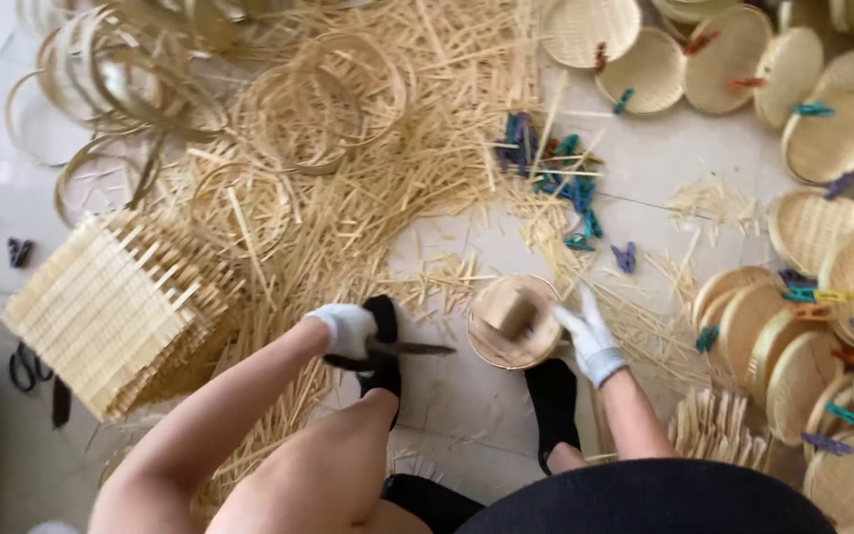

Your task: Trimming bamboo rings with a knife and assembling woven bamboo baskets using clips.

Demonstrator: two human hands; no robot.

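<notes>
On the strip-littered floor [467, 396], a round, pale woven basket [514, 322]

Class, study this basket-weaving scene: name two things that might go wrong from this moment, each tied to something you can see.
1. The left hand holds a dark blade pointing toward the right hand, which steadies a round woven tray with a wooden block on it; a slip might cut the glove.
2. Loose bamboo slivers and clips litter the floor around the socked feet; they might prick or trip.
</notes>
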